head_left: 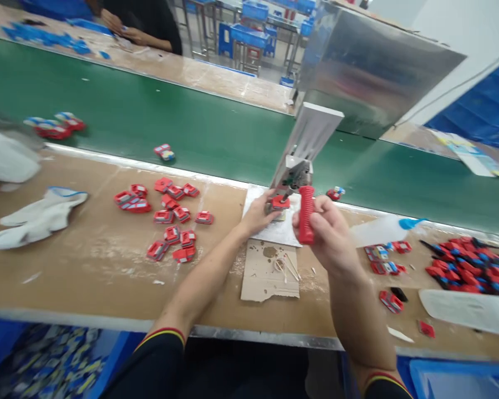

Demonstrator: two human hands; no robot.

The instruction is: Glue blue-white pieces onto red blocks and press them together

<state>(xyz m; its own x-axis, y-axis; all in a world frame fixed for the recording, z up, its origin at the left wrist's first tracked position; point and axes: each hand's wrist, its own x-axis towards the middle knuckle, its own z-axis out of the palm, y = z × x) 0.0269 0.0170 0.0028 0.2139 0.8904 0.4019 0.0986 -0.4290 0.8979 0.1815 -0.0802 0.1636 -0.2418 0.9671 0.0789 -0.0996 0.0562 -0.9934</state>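
Observation:
My left hand point(260, 213) reaches to the base of a metal hand press point(305, 138), its fingers closed on a small red part point(280, 203) under the press head. Wrapped round the red ribbed handle point(306, 216) of the press is my right hand point(330, 233). The handle points downward. A white plate point(253, 200) lies beneath the press. In front of it is a torn cardboard piece point(258, 271) with some cotton swabs point(291, 267). Several red toy car bodies point(172, 234) lie to the left of my left hand.
A green conveyor point(120, 105) runs behind the press. White gloves point(37, 219) lie far left. On the right are a white bottle point(378, 231), a pile of red parts point(469, 266) and a translucent tray point(469, 310). Across the conveyor, a person's hands point(128, 33) hold something small.

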